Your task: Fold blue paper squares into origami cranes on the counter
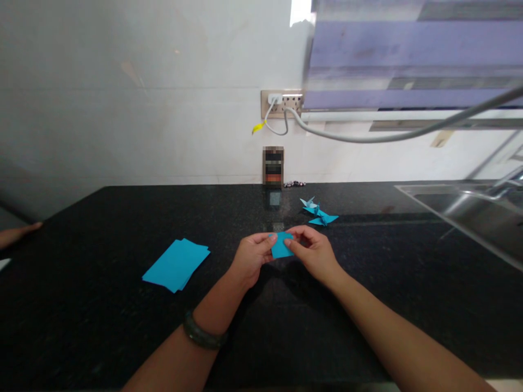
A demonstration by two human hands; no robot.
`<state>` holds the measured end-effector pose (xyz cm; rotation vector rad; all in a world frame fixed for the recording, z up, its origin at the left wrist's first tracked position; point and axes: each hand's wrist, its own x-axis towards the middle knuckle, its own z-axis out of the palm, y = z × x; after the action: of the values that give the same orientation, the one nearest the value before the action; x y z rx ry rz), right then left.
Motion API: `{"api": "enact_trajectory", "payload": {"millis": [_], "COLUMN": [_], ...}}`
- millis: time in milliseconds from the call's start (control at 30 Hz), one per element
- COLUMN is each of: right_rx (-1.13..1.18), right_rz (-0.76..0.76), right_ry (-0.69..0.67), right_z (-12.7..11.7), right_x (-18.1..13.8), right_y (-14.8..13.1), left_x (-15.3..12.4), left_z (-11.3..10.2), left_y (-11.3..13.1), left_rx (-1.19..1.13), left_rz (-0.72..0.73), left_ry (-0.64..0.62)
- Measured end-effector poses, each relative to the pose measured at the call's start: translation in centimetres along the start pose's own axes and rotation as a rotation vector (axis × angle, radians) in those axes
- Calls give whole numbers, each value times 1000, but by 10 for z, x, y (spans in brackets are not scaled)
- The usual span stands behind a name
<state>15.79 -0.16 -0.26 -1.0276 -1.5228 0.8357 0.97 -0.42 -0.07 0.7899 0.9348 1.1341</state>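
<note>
A small folded square of blue paper (281, 247) is held just above the dark counter between my two hands. My left hand (252, 257) pinches its left edge, thumb on top and fingers beneath. On the right side, my right hand (314, 251) grips the paper with its thumb pressed on the face and fingers behind. To the left lies a loose stack of blue paper sheets (176, 265). Beyond my right hand sit several folded blue paper cranes (322, 216), close together. The underside of the held paper is hidden.
The black countertop (122, 218) meets a white wall, where a phone-like object (273, 167), blurred out, leans. A socket panel (292, 102) holds a plug with a grey cable (359, 139). At right is a metal sink (482, 212). Another person's hand (20, 235) rests at the far left.
</note>
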Motion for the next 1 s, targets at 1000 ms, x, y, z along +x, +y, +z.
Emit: {"api": "enact_trajectory", "payload": {"millis": [1000], "right_rx": [-358], "right_rz": [-387], "right_ry": [-328], "right_z": [-19], "right_x": [5], "right_y": [6], "left_x": [0], "left_z": [-4], "left_y": [8], "left_rx": [12], "left_rz": [-31], "left_ry": [-78]}}
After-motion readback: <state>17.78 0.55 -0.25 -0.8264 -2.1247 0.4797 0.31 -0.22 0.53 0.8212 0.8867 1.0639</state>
